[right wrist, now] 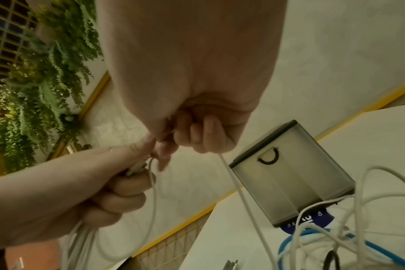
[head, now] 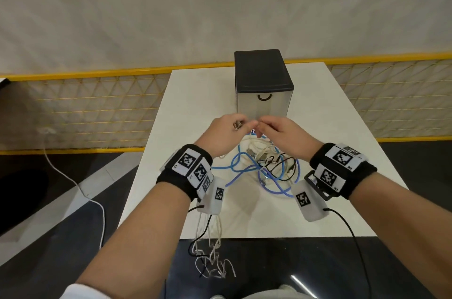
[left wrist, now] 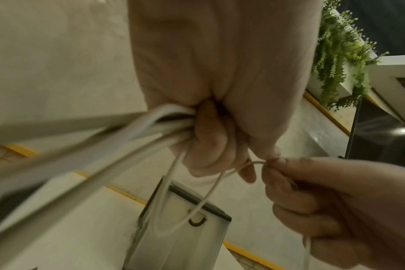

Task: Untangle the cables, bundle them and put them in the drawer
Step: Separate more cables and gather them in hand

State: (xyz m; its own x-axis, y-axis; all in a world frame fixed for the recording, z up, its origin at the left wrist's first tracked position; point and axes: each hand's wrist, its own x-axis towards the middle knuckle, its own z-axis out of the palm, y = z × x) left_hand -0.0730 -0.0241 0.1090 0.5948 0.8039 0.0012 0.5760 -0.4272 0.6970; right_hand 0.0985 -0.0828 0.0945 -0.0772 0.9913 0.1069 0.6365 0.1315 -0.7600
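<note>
Just beyond the left hand (head: 226,136) and right hand (head: 281,136), the way forward was blocked by the closed drawer unit (head: 264,93). Below them, the desk (head: 195,108) was cluttered by tangled cables (head: 264,166). Bare desk was left open outward of either hand.

Drawer box (head: 263,83): matt black plastic top, frosted translucent plastic front, thin dark handle (head: 264,97). Table (head: 195,103) under box: smooth matt white. In front of box: white cable (left wrist: 104,138) smooth rubbery plastic; blue cable (head: 241,171) same finish; thin black cable (head: 281,166) slightly glossy. Wristbands (head: 171,176): black cloth, white matt tags. Behind box: yellow painted wire-mesh fence (head: 97,103).
</note>
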